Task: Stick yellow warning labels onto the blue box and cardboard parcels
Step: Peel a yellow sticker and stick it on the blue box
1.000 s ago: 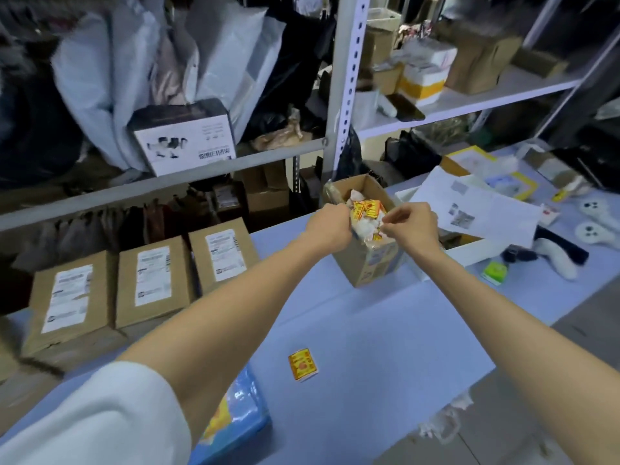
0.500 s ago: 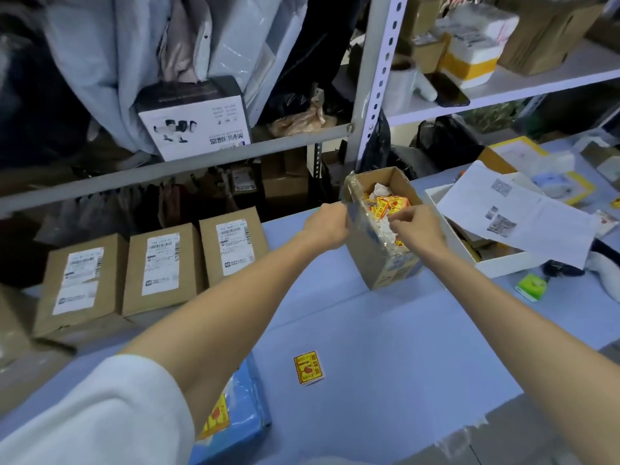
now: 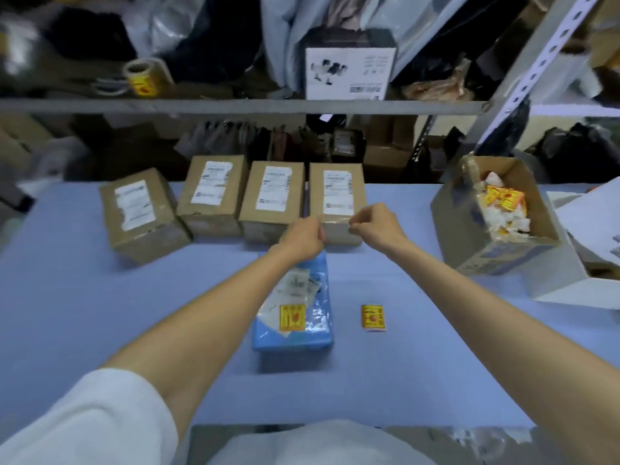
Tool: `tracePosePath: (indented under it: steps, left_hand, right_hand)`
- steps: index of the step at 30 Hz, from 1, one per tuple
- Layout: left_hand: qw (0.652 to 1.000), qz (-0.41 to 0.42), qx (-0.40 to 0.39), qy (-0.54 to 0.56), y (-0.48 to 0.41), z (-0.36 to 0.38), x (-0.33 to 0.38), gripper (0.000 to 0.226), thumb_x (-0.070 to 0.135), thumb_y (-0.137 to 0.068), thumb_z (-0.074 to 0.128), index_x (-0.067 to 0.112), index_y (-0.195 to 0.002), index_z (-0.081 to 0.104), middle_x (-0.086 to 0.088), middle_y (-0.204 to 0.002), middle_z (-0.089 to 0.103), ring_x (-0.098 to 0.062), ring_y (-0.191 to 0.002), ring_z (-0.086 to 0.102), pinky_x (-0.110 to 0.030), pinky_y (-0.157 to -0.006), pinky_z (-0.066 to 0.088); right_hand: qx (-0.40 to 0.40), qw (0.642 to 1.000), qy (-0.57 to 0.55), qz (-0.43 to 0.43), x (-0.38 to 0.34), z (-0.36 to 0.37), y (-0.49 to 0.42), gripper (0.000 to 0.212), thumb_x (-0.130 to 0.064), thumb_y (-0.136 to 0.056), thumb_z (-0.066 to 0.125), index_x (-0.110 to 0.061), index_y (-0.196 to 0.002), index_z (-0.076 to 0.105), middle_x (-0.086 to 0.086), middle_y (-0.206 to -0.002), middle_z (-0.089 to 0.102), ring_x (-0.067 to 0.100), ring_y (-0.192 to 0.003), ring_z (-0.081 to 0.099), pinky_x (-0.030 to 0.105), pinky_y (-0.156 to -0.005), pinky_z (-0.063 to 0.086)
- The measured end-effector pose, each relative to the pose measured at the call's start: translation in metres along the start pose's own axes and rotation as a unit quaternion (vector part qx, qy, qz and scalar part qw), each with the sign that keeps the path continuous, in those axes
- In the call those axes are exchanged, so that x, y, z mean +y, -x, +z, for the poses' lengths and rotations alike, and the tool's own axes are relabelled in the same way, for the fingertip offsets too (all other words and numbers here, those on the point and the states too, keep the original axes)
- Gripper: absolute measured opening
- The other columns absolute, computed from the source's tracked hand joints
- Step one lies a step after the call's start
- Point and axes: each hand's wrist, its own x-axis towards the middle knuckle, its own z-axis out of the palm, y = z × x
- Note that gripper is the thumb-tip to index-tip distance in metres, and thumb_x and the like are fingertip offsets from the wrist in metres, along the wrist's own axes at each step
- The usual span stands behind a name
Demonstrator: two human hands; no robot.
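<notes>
1. One pale blue bench [image 3: 100, 313] carries all the task's things
2. One open brown cardboard box [image 3: 469, 236] stands at the bench's right end. It holds a heap of yellow labels and white scraps [image 3: 503, 199] too tangled to count
3. Four closed brown cardboard parcels [image 3: 208, 219], each with a white shipping slip [image 3: 212, 182] on top, sit in a row at the back. We see no yellow label on any of them
4. One flat blue plastic-wrapped box [image 3: 295, 337] lies in the middle, nearer us. One yellow warning sticker [image 3: 292, 317] is already on its top, so we judge that part done and the parcels the step in hand
5. Two hands: the left hand [image 3: 303, 236] and right hand [image 3: 374, 224] hover close together over the near edge of the rightmost parcel [image 3: 315, 196]. Each grip is curled tight; whether either pinches something small we cannot tell
6. One loose yellow warning label [image 3: 373, 317] lies flat on the bench just right of the blue box, not touching it. The next move, we think, calls for a label in hand, freed of any backing and pressed flat on a parcel top clear of the slip
</notes>
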Motion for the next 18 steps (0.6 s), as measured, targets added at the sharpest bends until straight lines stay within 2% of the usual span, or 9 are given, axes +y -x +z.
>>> tracePosePath:
  steps: [2, 4, 7, 10, 13, 15, 18]
  left_hand:
    - [1.0, -0.028, 0.01, 0.009, 0.014, 0.001, -0.026, 0.021, 0.004, -0.078, 0.056, 0.017, -0.092, 0.064, -0.01, -0.109, 0.067, -0.028, -0.105, 0.061, -0.032, -0.088, 0.05]
    - [0.999, -0.046, 0.015, 0.015, 0.03, 0.004, -0.051, 0.025, 0.005, -0.076, 0.061, 0.015, -0.099, 0.065, -0.011, -0.113, 0.064, -0.027, -0.108, 0.059, -0.03, -0.087, 0.047]
    - [0.997, -0.075, 0.021, 0.028, 0.055, 0.016, -0.082, 0.031, 0.012, -0.077, 0.068, 0.014, -0.106, 0.06, -0.013, -0.119, 0.054, -0.028, -0.113, 0.051, -0.032, -0.091, 0.043]
    - [0.995, -0.088, 0.029, 0.042, 0.079, 0.031, -0.103, 0.053, 0.017, -0.078, 0.073, 0.01, -0.123, 0.046, -0.015, -0.127, 0.04, -0.032, -0.12, 0.04, -0.035, -0.098, 0.037]
    - [0.985, -0.111, 0.028, 0.126, 0.097, 0.048, -0.118, 0.082, 0.015, -0.074, 0.078, 0.005, -0.137, 0.027, -0.015, -0.135, 0.031, -0.033, -0.126, 0.038, -0.035, -0.103, 0.033]
    - [0.969, -0.139, 0.006, 0.205, 0.104, 0.06, -0.127, 0.088, 0.014, -0.074, 0.079, 0.005, -0.141, 0.022, -0.015, -0.14, 0.036, -0.031, -0.126, 0.043, -0.037, -0.104, 0.038]
    - [0.946, -0.144, -0.001, 0.289, 0.111, 0.069, -0.133, 0.07, 0.014, -0.077, 0.077, 0.007, -0.134, 0.037, -0.012, -0.132, 0.054, -0.027, -0.114, 0.056, -0.037, -0.096, 0.047]
  right_hand:
    - [-0.012, 1.0, 0.013, -0.01, -0.006, 0.021, 0.007, 0.022, -0.005, -0.08, 0.064, 0.011, -0.094, 0.067, 0.026, -0.101, 0.068, 0.038, -0.1, 0.061, 0.044, -0.082, 0.052]
    - [-0.029, 0.999, 0.019, -0.015, -0.007, 0.039, 0.012, 0.025, -0.004, -0.079, 0.063, 0.017, -0.094, 0.063, 0.032, -0.103, 0.065, 0.043, -0.101, 0.059, 0.051, -0.084, 0.051]
    - [-0.049, 0.998, 0.032, 0.0, -0.001, 0.064, 0.02, 0.027, -0.005, -0.075, 0.069, 0.013, -0.093, 0.064, 0.028, -0.101, 0.067, 0.04, -0.1, 0.061, 0.044, -0.079, 0.05]
    - [-0.07, 0.996, 0.043, 0.018, 0.014, 0.089, 0.035, 0.044, -0.013, -0.075, 0.077, 0.003, -0.112, 0.059, 0.017, -0.11, 0.064, 0.032, -0.105, 0.059, 0.032, -0.079, 0.045]
    - [-0.063, 0.997, 0.028, 0.026, 0.035, 0.112, 0.055, 0.06, -0.017, -0.07, 0.082, -0.001, -0.117, 0.05, 0.016, -0.118, 0.058, 0.033, -0.108, 0.056, 0.041, -0.089, 0.047]
    - [-0.056, 0.998, 0.017, 0.023, 0.046, 0.123, 0.069, 0.065, -0.019, -0.066, 0.085, -0.005, -0.119, 0.048, 0.014, -0.119, 0.056, 0.032, -0.108, 0.056, 0.044, -0.091, 0.047]
    - [-0.054, 0.998, 0.011, 0.012, 0.055, 0.131, 0.088, 0.087, -0.022, -0.065, 0.087, -0.01, -0.138, 0.04, 0.01, -0.135, 0.05, 0.028, -0.121, 0.051, 0.041, -0.101, 0.044]
